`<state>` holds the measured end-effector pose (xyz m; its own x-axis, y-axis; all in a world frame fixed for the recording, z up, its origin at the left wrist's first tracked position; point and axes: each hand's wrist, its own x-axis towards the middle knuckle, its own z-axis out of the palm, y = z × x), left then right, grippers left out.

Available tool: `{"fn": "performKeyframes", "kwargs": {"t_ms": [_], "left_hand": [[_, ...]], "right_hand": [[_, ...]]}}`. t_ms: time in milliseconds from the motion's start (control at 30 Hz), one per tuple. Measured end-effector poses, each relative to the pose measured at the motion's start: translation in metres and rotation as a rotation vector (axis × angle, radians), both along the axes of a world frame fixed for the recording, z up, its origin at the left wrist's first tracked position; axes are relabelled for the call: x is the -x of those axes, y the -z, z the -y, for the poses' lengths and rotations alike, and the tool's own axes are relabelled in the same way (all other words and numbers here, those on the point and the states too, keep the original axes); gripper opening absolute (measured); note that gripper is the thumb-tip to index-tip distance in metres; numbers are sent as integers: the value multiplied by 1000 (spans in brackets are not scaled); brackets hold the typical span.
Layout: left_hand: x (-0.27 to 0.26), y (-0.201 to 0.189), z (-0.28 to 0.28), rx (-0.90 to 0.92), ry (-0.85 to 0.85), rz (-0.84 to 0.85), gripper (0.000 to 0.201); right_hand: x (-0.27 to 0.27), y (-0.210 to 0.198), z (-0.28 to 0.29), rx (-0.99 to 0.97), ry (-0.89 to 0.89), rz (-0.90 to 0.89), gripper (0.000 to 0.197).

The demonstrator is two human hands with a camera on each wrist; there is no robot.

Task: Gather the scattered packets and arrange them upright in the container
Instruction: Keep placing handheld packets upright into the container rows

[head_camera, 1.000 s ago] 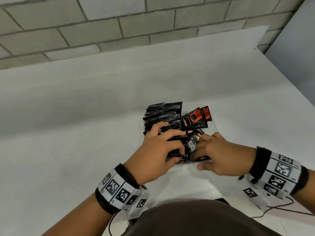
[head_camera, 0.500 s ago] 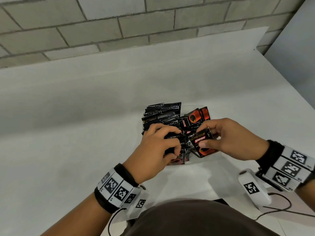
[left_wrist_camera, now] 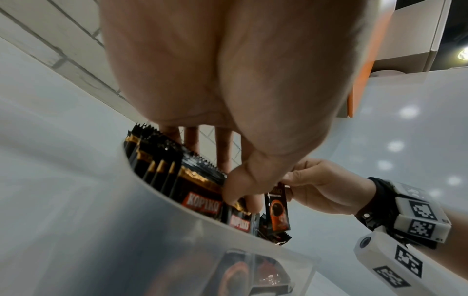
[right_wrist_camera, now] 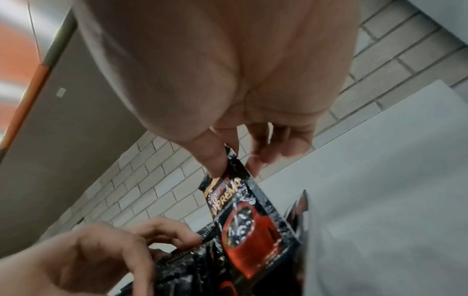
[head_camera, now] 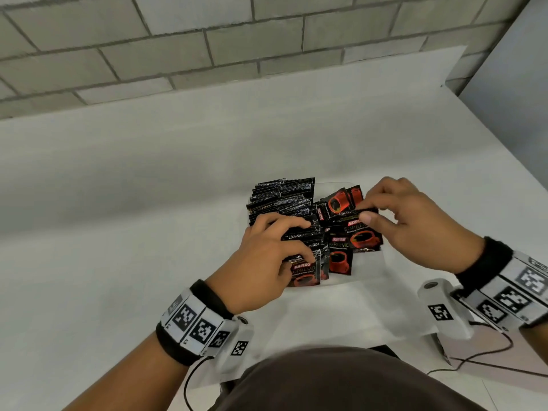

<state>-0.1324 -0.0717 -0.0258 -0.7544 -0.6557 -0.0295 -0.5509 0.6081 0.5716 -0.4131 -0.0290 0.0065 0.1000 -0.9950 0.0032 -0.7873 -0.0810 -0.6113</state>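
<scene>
The left hand (head_camera: 261,262) is nearest, its grip closed around a bunch of black packets (head_camera: 302,235) standing in the clear container (head_camera: 367,271) on the white tabletop (head_camera: 148,232). Just past it, the right hand (head_camera: 415,221) has a tight grip, thumb and finger pinching one packet (head_camera: 363,235) by its top edge, above the container. More packets (head_camera: 281,194) stand upright at the back.

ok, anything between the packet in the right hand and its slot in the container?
The right hand pinches the packet by its top edge above the container. Loose packets lean beneath it, and the left hand holds the upright row beside them.
</scene>
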Motion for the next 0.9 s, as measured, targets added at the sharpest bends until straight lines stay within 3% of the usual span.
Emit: {"fn": "performKeyframes", "kwargs": {"t_ms": [67, 200, 600, 733, 900], "left_hand": [[-1, 0, 1, -2, 8, 1, 49], [-2, -2, 2, -5, 30, 10, 51], [-5, -12, -1, -60, 32, -52, 45], [-7, -15, -3, -50, 85, -55, 35], [-3, -8, -3, -14, 61, -70, 17]], "right_hand": [[-5, -9, -2, 34, 11, 126, 12], [-23, -29, -9, -75, -73, 439, 13], [-60, 20, -14, -231, -57, 235, 26], [-60, 19, -9, -215, -30, 192, 30], [-43, -4, -1, -329, -75, 254, 39]]}}
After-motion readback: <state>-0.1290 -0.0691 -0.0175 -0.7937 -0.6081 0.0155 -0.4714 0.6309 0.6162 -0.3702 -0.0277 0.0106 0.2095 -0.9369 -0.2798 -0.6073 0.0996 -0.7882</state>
